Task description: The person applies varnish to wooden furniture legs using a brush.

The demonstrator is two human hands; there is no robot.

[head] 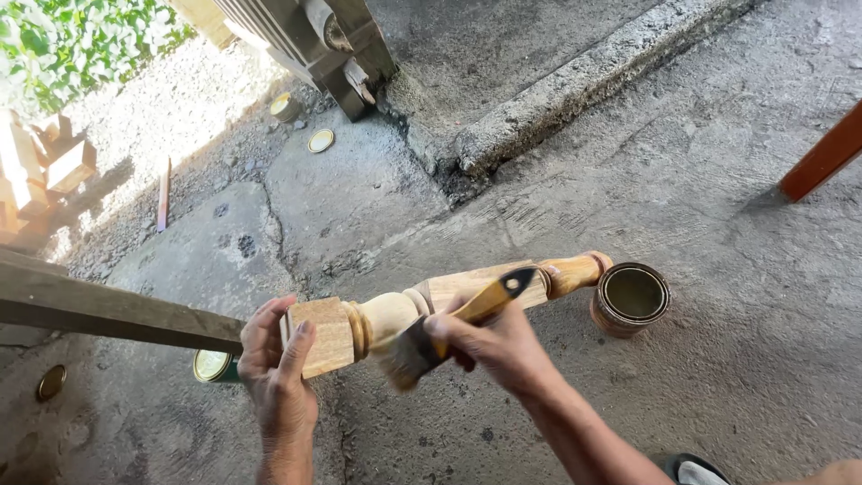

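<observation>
My left hand (277, 364) grips the square near end of a turned wooden leg (395, 310). The leg stretches away to the right, and its far end rests beside an open tin can (632, 298). My right hand (498, 346) holds a paintbrush (458, 328) with a yellow and black handle. Its bristles lie against the rounded part of the leg, just right of the square block.
A grey wooden plank (108, 310) runs in from the left. A green can (214, 365) lies behind my left hand. Lids (321, 140) and a small can (285, 106) sit on cracked concrete near a raised kerb (575, 85). A reddish wooden leg (822, 162) stands at right.
</observation>
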